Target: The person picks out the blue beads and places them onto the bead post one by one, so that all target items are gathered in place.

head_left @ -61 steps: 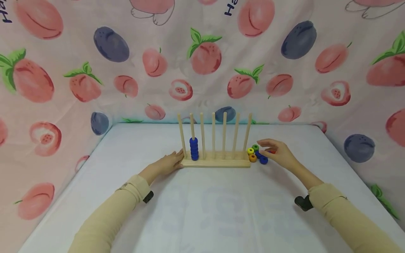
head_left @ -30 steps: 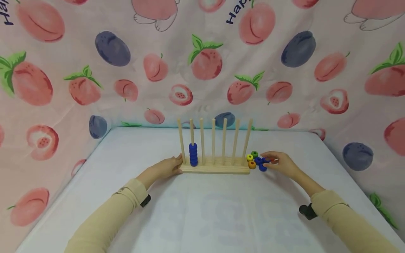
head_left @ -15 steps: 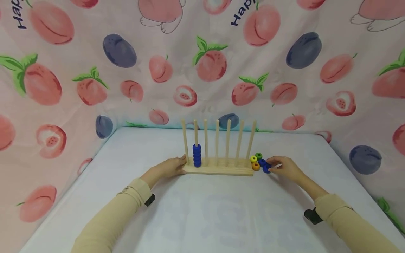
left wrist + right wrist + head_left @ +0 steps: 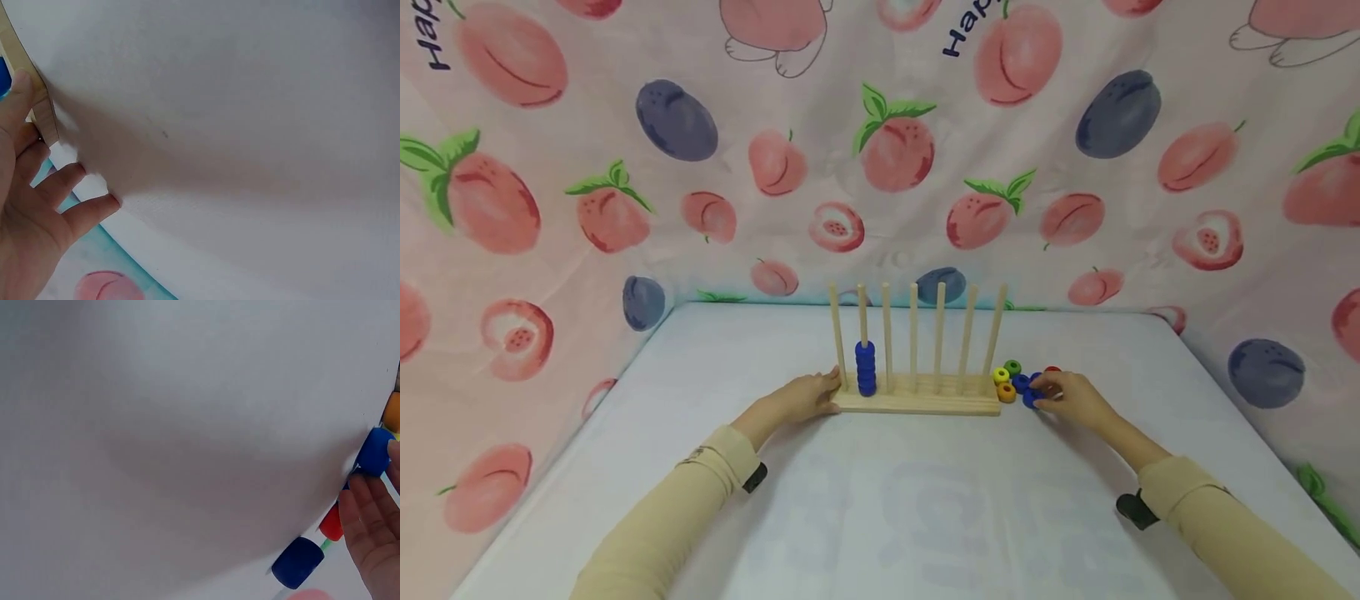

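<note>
Dim, soft-shadowed wrist views

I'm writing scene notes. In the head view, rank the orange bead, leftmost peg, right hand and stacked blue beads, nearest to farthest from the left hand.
1. Leftmost peg: beside the left hand.
2. Stacked blue beads: on the second peg from left.
3. Orange bead: at the stand's right end.
4. Right hand: farther right, past the orange bead.

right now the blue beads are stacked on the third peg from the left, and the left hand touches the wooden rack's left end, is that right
Not quite: the head view shows the stacked blue beads on the second peg from the left. The left hand does touch the wooden rack's left end.
</note>
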The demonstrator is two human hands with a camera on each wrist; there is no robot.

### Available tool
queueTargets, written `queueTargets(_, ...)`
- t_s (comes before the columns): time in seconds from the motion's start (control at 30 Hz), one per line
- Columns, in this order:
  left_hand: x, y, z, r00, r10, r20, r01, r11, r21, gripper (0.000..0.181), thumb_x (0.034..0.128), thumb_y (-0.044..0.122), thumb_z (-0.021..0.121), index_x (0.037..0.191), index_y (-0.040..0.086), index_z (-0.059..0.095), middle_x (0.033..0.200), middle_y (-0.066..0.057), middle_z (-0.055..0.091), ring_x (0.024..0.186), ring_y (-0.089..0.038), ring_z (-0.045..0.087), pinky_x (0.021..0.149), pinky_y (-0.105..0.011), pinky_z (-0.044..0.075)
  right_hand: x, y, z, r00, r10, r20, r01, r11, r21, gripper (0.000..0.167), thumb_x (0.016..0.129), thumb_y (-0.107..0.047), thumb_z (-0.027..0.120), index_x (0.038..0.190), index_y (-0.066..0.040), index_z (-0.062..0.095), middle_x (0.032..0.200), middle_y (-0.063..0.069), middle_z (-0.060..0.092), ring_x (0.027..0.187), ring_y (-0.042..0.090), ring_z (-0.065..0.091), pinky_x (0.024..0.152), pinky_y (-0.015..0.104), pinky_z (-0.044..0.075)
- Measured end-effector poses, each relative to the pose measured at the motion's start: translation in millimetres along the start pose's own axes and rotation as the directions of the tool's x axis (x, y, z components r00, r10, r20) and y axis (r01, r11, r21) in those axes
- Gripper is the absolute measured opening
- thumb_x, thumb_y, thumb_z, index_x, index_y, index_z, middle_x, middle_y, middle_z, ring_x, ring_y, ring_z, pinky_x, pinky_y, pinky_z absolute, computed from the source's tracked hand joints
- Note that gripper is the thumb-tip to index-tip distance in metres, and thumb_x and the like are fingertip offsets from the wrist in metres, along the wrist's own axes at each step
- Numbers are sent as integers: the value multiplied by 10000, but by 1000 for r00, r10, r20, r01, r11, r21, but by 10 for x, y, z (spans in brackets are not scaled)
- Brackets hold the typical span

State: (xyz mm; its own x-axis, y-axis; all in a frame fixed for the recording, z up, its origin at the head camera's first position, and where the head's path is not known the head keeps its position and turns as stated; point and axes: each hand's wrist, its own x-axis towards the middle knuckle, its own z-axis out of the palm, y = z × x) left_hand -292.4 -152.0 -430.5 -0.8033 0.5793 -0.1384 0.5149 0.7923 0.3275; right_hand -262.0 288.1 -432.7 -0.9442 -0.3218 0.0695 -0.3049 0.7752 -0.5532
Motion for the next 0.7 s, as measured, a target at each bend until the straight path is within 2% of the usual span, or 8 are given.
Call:
queueTargets(0.23, -12, 4, 21, 1000, 7, -19, -7, 1000, -18, 621, 921, 243, 594, 1407, -53, 348, 1466, -252, 309, 1272, -498, 398, 1085, -543, 329, 28, -29, 26, 999, 32, 7, -31, 997, -72, 274, 798, -33, 717, 1018, 95, 618, 872, 168, 655, 804, 257, 617, 724, 401, 562)
queueTargets(0.4, -31, 38, 2, 1000, -15, -22, 15, 1000, -19, 620, 923, 236, 590, 1414, -48, 338, 1468, -245, 306, 1279, -500, 388, 1091, -543, 322, 44, -50, 30, 999, 33, -3, -34, 995, -97, 271, 804, -49, 719, 1017, 86, 619, 866, 152, 663, 799, 241, 619, 734, 396, 561)
queueTargets(0.53, -34, 49, -5, 1000, -17, -21, 17, 1000, -7, 623, 920, 233, 595, 1408, -59, 342, 1459, -255, 321, 1271, -489, 407, 1088, -533, 332, 21, -71, 10, 1000, 15, -1, -15, 996, -83, 270, 810, -37, 707, 1021, 102, 611, 880, 177, 663, 810, 269, 628, 739, 408, 564)
queueTargets(0.7, -37, 53, -15, 1000, -9, -21, 9, 1000, 3, 626, 920, 233, 598, 1402, -73, 342, 1447, -264, 339, 1268, -468, 424, 1085, -522, 343, -17, -78, -16, 999, 33, 4, -33, 998, -45, 278, 812, -26, 700, 1029, 116, 602, 894, 192, 659, 815, 273, 629, 741, 411, 563)
